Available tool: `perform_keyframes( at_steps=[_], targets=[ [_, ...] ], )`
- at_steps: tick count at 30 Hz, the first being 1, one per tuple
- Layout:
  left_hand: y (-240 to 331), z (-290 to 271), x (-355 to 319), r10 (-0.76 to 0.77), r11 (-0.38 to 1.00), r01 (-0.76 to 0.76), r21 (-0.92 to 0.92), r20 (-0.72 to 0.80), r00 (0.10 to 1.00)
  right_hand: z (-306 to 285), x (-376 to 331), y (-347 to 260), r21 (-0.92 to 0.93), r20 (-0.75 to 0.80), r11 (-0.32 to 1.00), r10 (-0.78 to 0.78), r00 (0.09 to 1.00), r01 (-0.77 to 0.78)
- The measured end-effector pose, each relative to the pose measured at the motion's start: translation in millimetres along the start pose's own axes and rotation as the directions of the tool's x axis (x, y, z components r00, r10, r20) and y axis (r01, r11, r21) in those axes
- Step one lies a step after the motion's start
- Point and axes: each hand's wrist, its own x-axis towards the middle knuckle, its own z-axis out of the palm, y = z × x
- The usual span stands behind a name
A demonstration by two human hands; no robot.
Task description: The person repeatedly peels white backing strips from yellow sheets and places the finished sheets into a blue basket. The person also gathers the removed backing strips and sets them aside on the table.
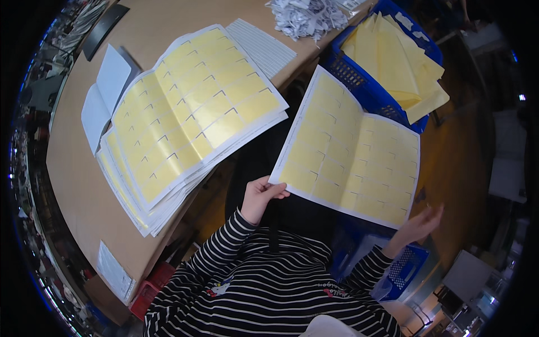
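Observation:
A yellow label sheet point(351, 157) with a white border and a fold down its middle is tilted in front of me. My left hand point(261, 196) pinches its near left corner, the thumb on top. By the near right corner, my right hand point(418, 226) is raised just beyond the edge. Its fingers are stretched out and slightly blurred, and I see nothing held in them. A pile of similar yellow sheets point(188, 112) lies on the table to my left, the sheets fanned and overlapping its edge.
A blue basket point(359, 84) of crumpled yellow paper point(393, 62) stands at far right. Shredded white paper point(309, 17) and a striped white sheet point(261, 46) lie on the brown table point(73, 185). Another blue basket point(407, 272) sits below my right arm, a red one point(149, 292) at near left.

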Motion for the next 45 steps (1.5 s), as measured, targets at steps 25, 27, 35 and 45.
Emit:
perform_keyframes(
  at_steps=[25,27,35,45],
  targets=[
    [-58,-7,27,-0.172,0.976,0.142,-0.167,-0.183,0.968,92,-151,-117,0.484,0.818,0.870,-0.412,0.401,-0.092],
    [-56,-9,25,-0.101,0.991,0.090,-0.095,-0.109,0.989,91,-145,-117,0.488,0.843,0.864,-0.431,0.321,-0.122],
    [-42,-5,17,-0.016,0.998,0.014,0.063,0.026,1.000,116,-115,-115,0.413,0.888,0.844,-0.457,-0.057,-0.344],
    [-51,-18,20,0.005,0.951,0.007,0.309,-0.038,0.999,144,-94,-99,0.049,0.629,0.790,-0.500,-0.595,-0.611]
  ],
)
